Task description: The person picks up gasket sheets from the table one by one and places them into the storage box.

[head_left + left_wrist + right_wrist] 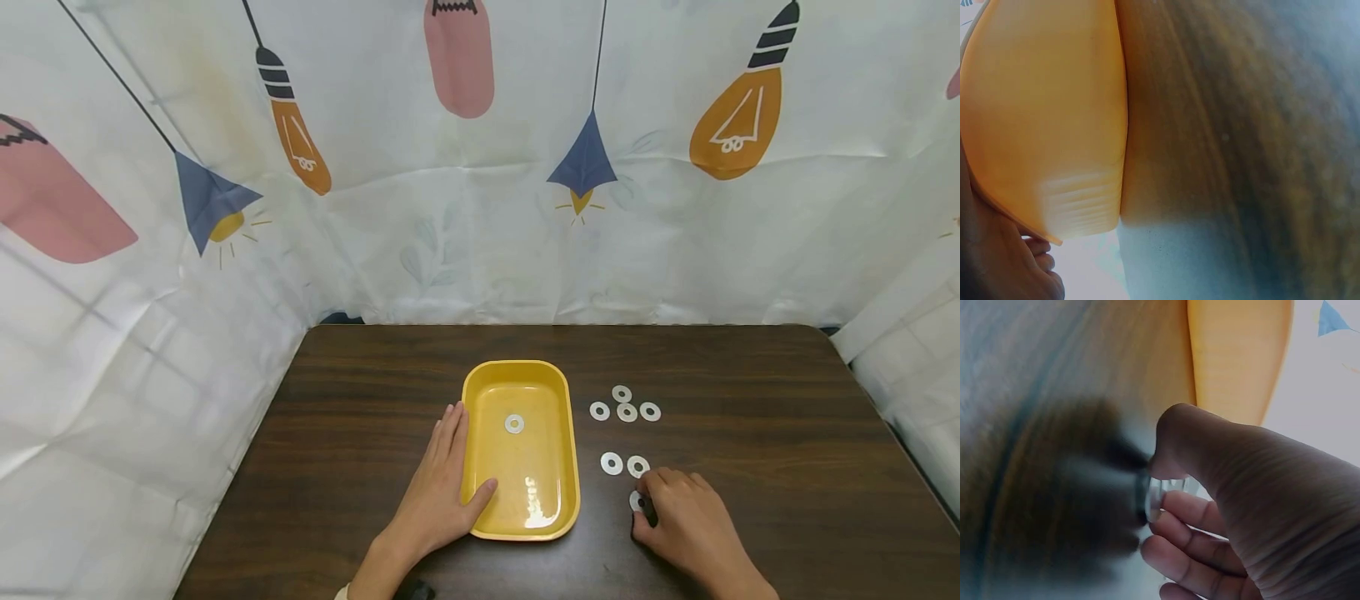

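A yellow tray (pixel 522 467) lies on the dark wooden table, with one white flat washer (pixel 513 424) inside it. My left hand (pixel 435 492) holds the tray's left side, its fingers along the outside and its thumb over the rim. To the right of the tray, my right hand (pixel 686 521) pinches a washer (pixel 636 502) at the tabletop between thumb and fingers. The edge of that washer (pixel 1155 499) shows between the fingertips in the right wrist view. Two more washers lie just ahead of this hand, one (pixel 638 467) right at its fingertips and another (pixel 611 463) beside it.
Farther back, right of the tray, several washers (pixel 627 412) lie close together on the table (pixel 765 417). A small black object (pixel 415 590) sits by the left wrist at the front. Behind the table hangs a white curtain (pixel 480 250) printed with lamps.
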A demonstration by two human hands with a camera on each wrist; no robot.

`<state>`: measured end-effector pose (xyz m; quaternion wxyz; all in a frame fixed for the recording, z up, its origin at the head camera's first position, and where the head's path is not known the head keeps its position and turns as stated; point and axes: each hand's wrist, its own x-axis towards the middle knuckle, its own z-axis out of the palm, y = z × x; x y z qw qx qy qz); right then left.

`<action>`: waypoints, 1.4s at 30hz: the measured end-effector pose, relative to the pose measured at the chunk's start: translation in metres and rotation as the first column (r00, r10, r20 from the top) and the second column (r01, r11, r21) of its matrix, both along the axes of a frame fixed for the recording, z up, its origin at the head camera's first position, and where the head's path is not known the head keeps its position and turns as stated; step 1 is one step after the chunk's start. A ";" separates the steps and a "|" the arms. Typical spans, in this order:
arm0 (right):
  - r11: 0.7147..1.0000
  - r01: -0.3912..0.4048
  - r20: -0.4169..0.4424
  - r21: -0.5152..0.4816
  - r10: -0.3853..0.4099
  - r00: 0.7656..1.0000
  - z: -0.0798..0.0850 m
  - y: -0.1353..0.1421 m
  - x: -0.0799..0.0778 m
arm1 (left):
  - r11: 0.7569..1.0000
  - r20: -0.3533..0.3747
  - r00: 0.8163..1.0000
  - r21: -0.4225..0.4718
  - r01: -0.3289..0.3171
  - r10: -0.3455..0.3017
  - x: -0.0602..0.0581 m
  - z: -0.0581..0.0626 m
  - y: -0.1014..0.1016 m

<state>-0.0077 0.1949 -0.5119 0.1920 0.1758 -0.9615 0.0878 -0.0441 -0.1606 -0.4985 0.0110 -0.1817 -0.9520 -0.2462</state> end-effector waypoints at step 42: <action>0.990 -0.042 -0.018 -0.131 0.040 0.999 0.002 -0.008 -0.010 | 1.000 0.021 1.000 0.002 -0.014 0.014 0.001 0.001 0.000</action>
